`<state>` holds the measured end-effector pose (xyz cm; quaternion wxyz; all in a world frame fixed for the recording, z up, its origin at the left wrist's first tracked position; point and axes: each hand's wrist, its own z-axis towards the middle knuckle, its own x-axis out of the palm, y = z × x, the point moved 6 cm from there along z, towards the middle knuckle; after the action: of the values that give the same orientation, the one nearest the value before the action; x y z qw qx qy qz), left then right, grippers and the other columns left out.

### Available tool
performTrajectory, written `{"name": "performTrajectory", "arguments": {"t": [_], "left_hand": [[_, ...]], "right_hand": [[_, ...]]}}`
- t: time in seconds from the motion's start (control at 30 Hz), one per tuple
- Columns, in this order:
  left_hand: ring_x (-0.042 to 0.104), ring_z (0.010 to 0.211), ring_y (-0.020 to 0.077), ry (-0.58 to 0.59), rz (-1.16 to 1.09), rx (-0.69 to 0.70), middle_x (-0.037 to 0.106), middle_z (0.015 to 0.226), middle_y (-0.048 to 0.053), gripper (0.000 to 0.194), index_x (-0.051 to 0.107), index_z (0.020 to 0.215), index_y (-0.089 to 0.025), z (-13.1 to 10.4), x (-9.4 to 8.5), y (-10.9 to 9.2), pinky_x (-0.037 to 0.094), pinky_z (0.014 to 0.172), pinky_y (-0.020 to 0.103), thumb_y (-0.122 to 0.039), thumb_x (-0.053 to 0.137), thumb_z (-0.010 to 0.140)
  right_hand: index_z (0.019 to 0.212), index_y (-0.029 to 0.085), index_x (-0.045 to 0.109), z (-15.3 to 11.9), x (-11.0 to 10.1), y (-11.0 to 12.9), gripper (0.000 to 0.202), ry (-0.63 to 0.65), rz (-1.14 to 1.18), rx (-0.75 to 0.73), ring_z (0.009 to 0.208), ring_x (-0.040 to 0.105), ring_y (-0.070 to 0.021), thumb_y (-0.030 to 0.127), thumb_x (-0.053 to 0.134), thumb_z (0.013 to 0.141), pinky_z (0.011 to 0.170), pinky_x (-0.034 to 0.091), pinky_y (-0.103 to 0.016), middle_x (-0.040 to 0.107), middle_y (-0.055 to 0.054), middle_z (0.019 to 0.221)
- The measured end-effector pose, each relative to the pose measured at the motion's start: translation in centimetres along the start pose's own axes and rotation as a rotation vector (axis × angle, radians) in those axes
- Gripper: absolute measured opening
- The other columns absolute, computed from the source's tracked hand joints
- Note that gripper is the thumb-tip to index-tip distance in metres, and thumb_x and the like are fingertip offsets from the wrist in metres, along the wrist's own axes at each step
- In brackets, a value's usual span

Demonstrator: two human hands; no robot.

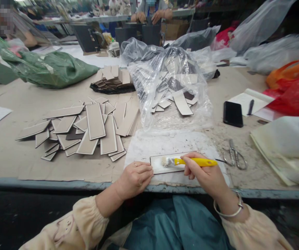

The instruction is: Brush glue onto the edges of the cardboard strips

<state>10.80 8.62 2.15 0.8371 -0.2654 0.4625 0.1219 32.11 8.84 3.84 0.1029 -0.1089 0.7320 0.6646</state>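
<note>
A yellow-handled brush (200,161) is held in my right hand (204,173), its pale bristles resting on a white rectangular piece (159,168). That piece lies flat on a stained white sheet (136,147) near the table's front edge. My left hand (136,178) has its fingers pressed together on the left end of the piece, holding it down. To the left spreads a loose pile of beige rectangular pieces with pale borders (96,121). Behind the sheet, a clear plastic bag (149,100) contains more pieces.
Scissors (234,155), a black phone (233,114) and a notepad with a pen (250,107) lie right. A white container (290,139) and red bag (295,93) stand beyond them. A green bag (58,67) is back left. People sit across.
</note>
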Motion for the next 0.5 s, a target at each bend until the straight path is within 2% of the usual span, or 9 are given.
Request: {"name": "performTrajectory", "arguments": {"t": [0.1, 0.17, 0.23, 0.37, 0.5], "left_hand": [[0.066, 0.096, 0.0177, 0.014, 0.001, 0.0, 0.071, 0.094, 0.006, 0.015, 0.068, 0.093, -0.018, 0.1, 0.0, 0.0, 0.057, 0.084, 0.032, -0.014, 0.054, 0.087], [0.066, 0.095, 0.0176, 0.014, -0.005, 0.005, 0.071, 0.093, 0.006, 0.015, 0.067, 0.093, -0.018, 0.2, 0.0, -0.1, 0.056, 0.084, 0.032, -0.013, 0.054, 0.087], [0.066, 0.094, 0.0175, 0.007, -0.015, 0.009, 0.071, 0.092, 0.005, 0.014, 0.066, 0.093, -0.017, 0.2, 0.0, -0.1, 0.056, 0.085, 0.032, -0.012, 0.054, 0.087], [0.065, 0.096, 0.0185, 0.025, -0.03, -0.004, 0.071, 0.092, 0.005, 0.014, 0.065, 0.095, -0.018, 0.1, 0.2, 0.1, 0.055, 0.088, 0.034, -0.012, 0.056, 0.087], [0.064, 0.098, 0.0187, 0.036, -0.044, -0.002, 0.07, 0.094, 0.005, 0.016, 0.064, 0.098, -0.017, 0.1, -0.1, 0.1, 0.054, 0.09, 0.035, -0.011, 0.057, 0.086]], "right_hand": [[0.096, 0.017, 0.06, 0.1, 1.2, 0.1, 0.033, 0.069, 0.1, 0.01, 0.05, 0.057, -0.0123, 0.049, 0.052, 0.09, 0.051, 0.047, -0.023, 0.064, 0.0, 0.063], [0.097, 0.017, 0.06, 0.4, 2.2, -0.1, 0.034, 0.116, 0.098, 0.024, 0.052, 0.059, -0.0125, 0.049, 0.052, 0.09, 0.053, 0.048, -0.023, 0.065, 0.0, 0.064], [0.094, 0.018, 0.06, 0.8, 2.5, -0.4, 0.032, 0.105, 0.057, 0.039, 0.052, 0.059, -0.0122, 0.049, 0.051, 0.091, 0.054, 0.048, -0.023, 0.065, 0.001, 0.063], [0.086, 0.019, 0.06, 0.8, 1.0, -0.8, 0.03, 0.012, -0.027, 0.068, 0.049, 0.058, -0.0118, 0.047, 0.052, 0.09, 0.052, 0.047, -0.022, 0.064, 0.002, 0.059], [0.085, 0.02, 0.061, 0.1, -2.1, -1.2, 0.029, -0.116, -0.079, 0.117, 0.046, 0.056, -0.0114, 0.047, 0.053, 0.089, 0.049, 0.045, -0.021, 0.062, 0.003, 0.055]]}}
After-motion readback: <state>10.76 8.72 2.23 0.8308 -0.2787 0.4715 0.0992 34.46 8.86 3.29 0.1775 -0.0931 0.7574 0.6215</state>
